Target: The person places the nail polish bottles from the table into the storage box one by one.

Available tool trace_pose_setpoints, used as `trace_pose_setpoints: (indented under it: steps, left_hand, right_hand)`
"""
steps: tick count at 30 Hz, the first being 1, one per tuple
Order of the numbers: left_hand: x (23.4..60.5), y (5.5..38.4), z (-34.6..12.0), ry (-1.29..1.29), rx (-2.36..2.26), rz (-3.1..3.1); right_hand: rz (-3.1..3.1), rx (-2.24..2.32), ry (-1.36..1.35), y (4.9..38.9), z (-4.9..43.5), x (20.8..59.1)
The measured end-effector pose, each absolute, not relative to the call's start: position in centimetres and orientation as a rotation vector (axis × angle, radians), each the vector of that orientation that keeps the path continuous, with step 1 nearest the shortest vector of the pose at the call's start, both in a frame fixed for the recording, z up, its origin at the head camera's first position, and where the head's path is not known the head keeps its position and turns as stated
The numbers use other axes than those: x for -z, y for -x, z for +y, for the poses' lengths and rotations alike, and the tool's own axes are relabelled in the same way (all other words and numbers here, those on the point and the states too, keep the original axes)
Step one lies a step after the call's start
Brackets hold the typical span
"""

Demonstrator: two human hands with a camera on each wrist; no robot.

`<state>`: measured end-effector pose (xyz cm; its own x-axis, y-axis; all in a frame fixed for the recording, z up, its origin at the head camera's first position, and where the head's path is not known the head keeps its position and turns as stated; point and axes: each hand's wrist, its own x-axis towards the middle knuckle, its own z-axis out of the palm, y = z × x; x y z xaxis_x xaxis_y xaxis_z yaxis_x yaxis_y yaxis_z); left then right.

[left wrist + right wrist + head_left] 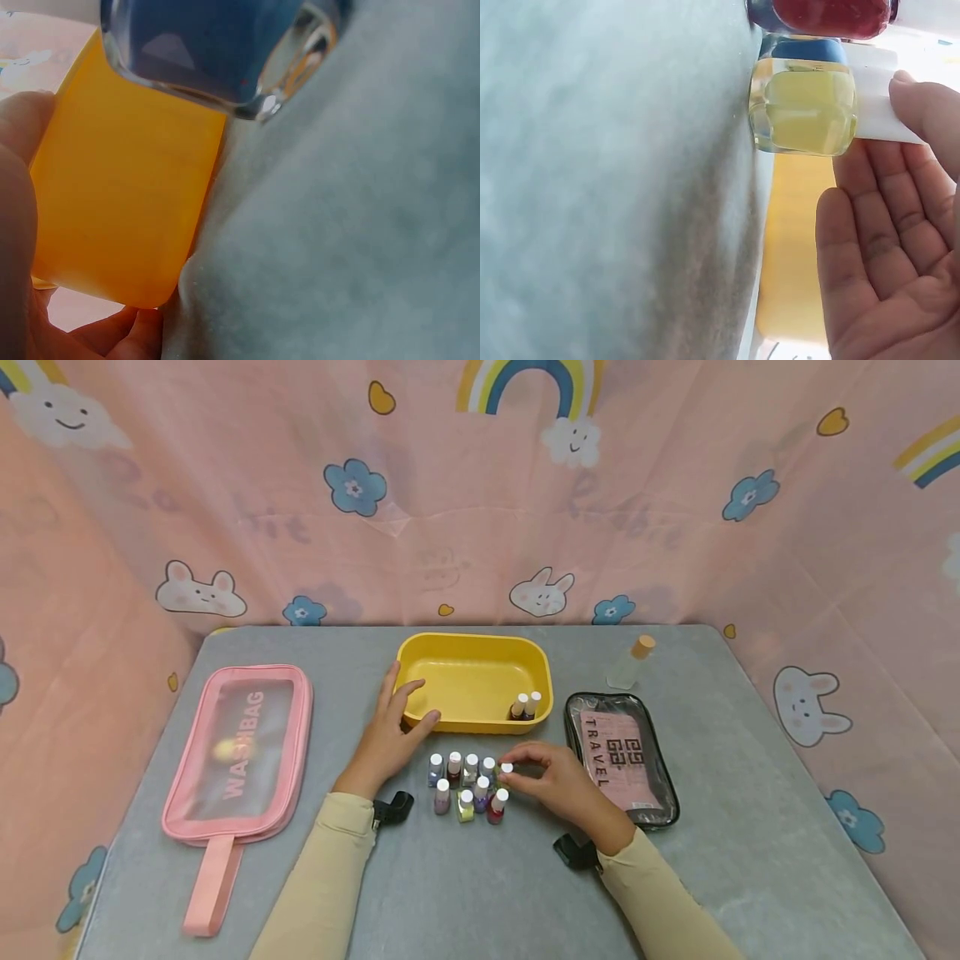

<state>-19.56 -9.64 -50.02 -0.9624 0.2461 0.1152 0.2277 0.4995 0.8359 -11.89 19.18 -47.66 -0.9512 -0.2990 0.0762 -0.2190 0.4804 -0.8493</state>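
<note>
My left hand (384,737) holds the near left corner of the yellow basin (468,720), thumb at the front rim and fingers about the left side. In the left wrist view the basin's wall (127,180) stands between thumb and fingers. My right hand (558,781) pinches the white cap of a yellow-green nail polish bottle (806,109) at the right end of the group. Beside it several other nail polish bottles stand upright in front of the basin, among them a red one (496,810) and a lilac one (442,799). Two dark bottles (523,708) stand in the basin's near right corner.
A pink wash bag (300,752) with a strap lies on the left of the grey table (480,893). To the right lies a black-edged clear travel pouch (622,756), with a clear bottle with a wooden-looking cap (626,668) behind it. A patterned pink cloth hangs behind.
</note>
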Motion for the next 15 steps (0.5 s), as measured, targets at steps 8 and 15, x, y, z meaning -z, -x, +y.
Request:
trace_pose_setpoints:
  steps: [8,15]
  left_hand:
    - [50.1,19.6,-9.6,-0.431,-1.506,2.700]
    - [50.0,19.6,-9.7,-0.420,-1.501,2.699]
  right_hand:
    - [2.753,1.409,0.488,11.7,19.3,46.2]
    - [2.802,1.515,0.427,13.5,19.9,42.1]
